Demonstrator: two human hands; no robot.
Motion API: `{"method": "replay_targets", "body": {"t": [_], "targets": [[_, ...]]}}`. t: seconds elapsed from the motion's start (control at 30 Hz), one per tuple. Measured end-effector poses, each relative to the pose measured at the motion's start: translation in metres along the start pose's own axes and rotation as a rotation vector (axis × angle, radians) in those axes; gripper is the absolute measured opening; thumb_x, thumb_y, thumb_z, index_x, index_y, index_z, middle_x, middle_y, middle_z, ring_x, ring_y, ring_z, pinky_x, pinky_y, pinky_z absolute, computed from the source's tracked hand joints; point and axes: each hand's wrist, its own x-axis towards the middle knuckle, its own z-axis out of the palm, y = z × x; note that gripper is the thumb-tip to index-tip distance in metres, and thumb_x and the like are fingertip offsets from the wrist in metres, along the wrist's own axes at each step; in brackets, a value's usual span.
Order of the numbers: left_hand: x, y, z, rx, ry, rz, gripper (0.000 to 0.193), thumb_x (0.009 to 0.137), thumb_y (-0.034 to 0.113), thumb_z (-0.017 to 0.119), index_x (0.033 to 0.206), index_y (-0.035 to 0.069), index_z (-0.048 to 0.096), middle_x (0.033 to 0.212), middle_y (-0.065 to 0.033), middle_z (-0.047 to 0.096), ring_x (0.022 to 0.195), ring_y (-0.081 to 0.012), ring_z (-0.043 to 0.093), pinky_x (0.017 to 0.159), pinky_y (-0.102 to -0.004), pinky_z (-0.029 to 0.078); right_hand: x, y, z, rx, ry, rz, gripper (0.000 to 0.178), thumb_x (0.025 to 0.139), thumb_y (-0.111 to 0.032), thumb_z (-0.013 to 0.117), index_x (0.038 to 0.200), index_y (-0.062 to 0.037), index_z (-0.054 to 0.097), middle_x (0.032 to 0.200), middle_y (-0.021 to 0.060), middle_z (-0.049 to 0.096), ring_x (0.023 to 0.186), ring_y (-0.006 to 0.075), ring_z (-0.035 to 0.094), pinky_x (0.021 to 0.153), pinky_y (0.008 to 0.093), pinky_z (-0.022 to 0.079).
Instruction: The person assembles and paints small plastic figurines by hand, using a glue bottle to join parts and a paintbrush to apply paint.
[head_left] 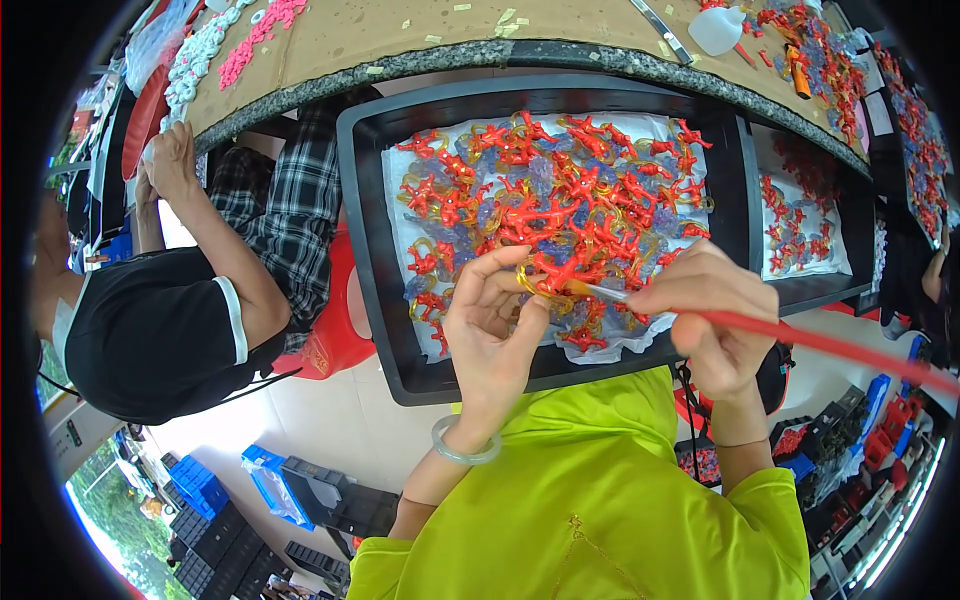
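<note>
My left hand (pixel 495 325) pinches a small red figurine (pixel 560 272) with a yellow ring-like part, holding it over the near side of a black tray (pixel 368 250). In my right hand (pixel 715 315) is a paintbrush (pixel 800 333) with a long red handle, gripped near its metal collar. The brush tip meets or nearly meets the red figurine; I cannot tell which. Many similar red pieces (pixel 590 185), mixed with yellow and translucent purple parts, lie on white paper in the tray. A pale bangle circles my left wrist.
A second black tray (pixel 815 290) with more red pieces adjoins on the right. Beyond runs a stone-edged worktable (pixel 400 65) bearing a white bottle (pixel 717 30), an orange tube (pixel 797 72) and pink pieces (pixel 262 38). At left, a co-worker (pixel 170 320) sits on a red stool (pixel 335 310).
</note>
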Motion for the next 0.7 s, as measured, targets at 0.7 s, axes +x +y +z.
{"method": "replay_targets", "body": {"t": [0.7], "targets": [[0.000,-0.004,-0.002,0.723,0.200,0.615,0.039,0.066,-0.008,0.064,0.103,0.001,0.060,0.093,-0.0098,0.062,0.088,-0.0244,0.058,0.082,-0.0324,0.046,-0.007,0.016,-0.032,-0.026,0.316,-0.018,0.017,0.087,-0.013,0.061,0.087,0.0028,0.068,0.077,0.0115,0.067,0.066,0.0199,0.061,0.066,0.0290,0.045]]}}
